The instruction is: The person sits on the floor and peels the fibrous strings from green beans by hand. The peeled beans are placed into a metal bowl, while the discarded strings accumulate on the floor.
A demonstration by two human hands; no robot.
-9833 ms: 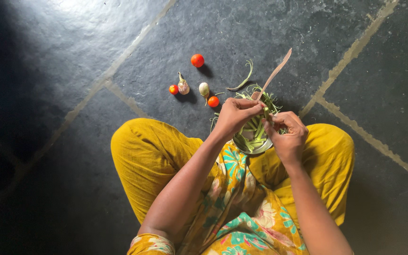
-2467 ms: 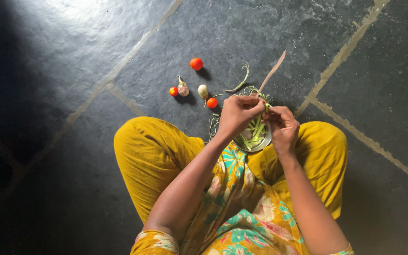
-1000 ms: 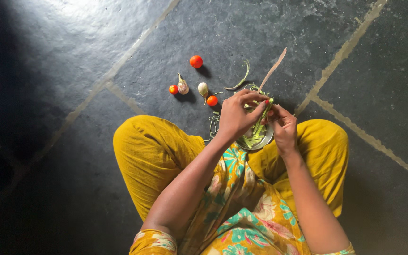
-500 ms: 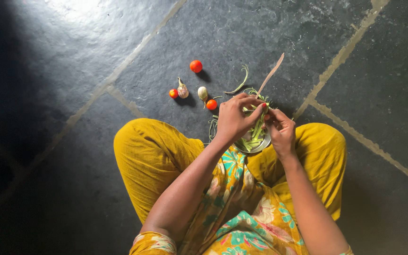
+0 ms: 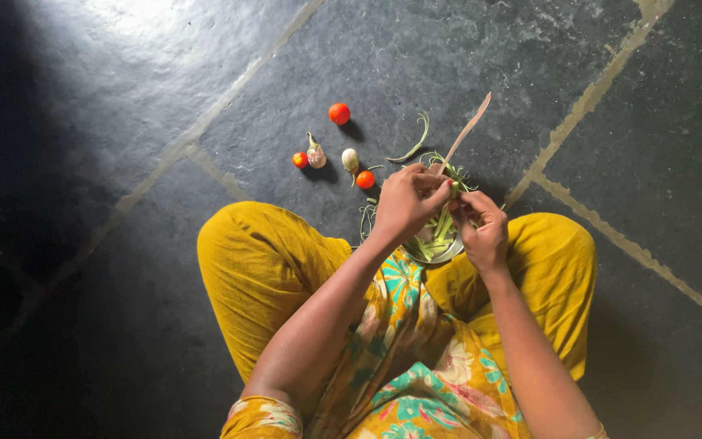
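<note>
I am pinching a green bean [image 5: 453,189] between the fingers of my left hand [image 5: 404,203] and right hand [image 5: 481,228], just above the steel plate [image 5: 436,256] of cut beans on the floor [image 5: 448,57].

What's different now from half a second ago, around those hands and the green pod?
The green pod, then a long strip slanting over the steel bowl, now shows only as a short stub pinched between left hand and right hand. Blade, tomatoes and small brinjals lie unchanged.
</note>
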